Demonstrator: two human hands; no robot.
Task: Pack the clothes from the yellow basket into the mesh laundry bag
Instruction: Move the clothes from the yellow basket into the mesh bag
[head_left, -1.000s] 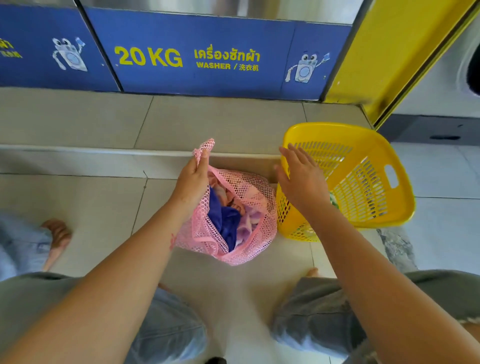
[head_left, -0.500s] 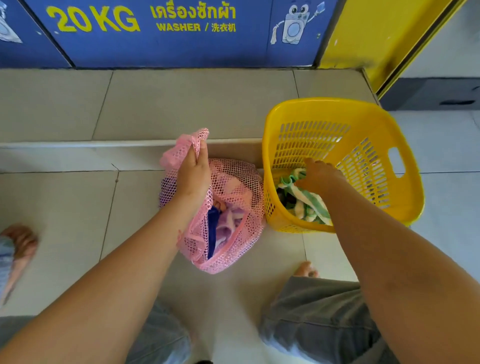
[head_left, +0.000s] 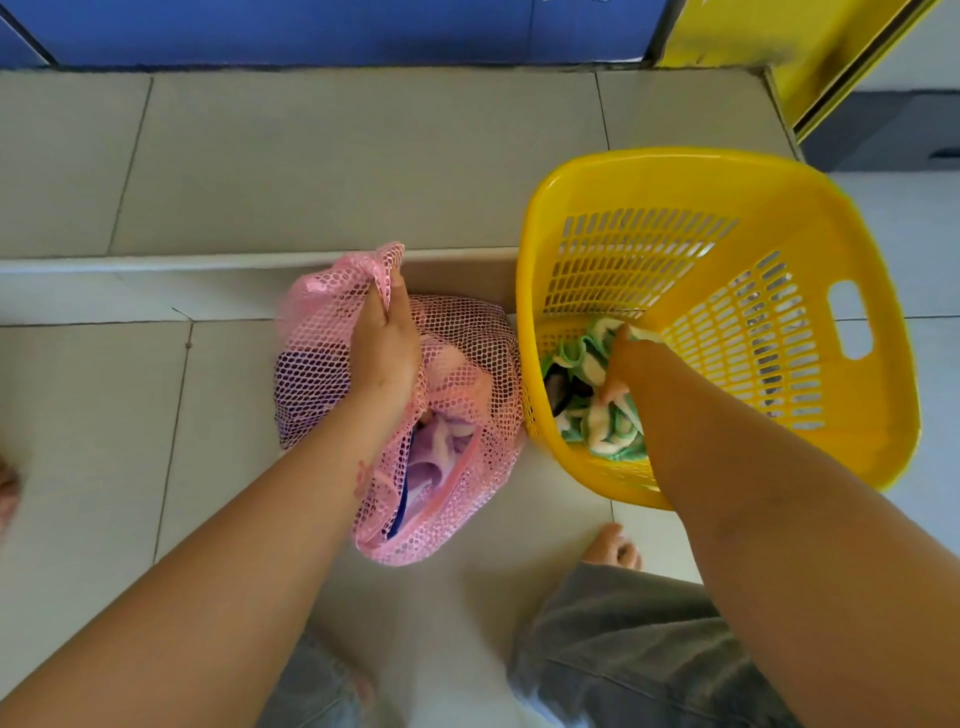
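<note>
A pink mesh laundry bag (head_left: 467, 364) stands on the tiled floor, its mouth toward me, with purple and blue clothes (head_left: 436, 457) showing inside. My left hand (head_left: 384, 343) grips the bag's upper rim and holds it up. To the right sits the yellow basket (head_left: 857, 395), touching the bag. At its bottom lies a green and white cloth (head_left: 597, 431) over something dark. My right hand (head_left: 623, 358) is deep in the basket with its fingers pressed into that cloth; its grip is partly hidden by my forearm.
A raised tiled step (head_left: 311, 166) runs behind the bag and basket, with a blue washer panel (head_left: 332, 31) and a yellow panel (head_left: 779, 47) above it. My knees and a bare foot (head_left: 613, 551) are at the bottom of the view.
My right hand has gone from above the basket rim down to the green and white cloth at the bottom. My left hand has kept hold of the bag rim. The view has tilted downward.
</note>
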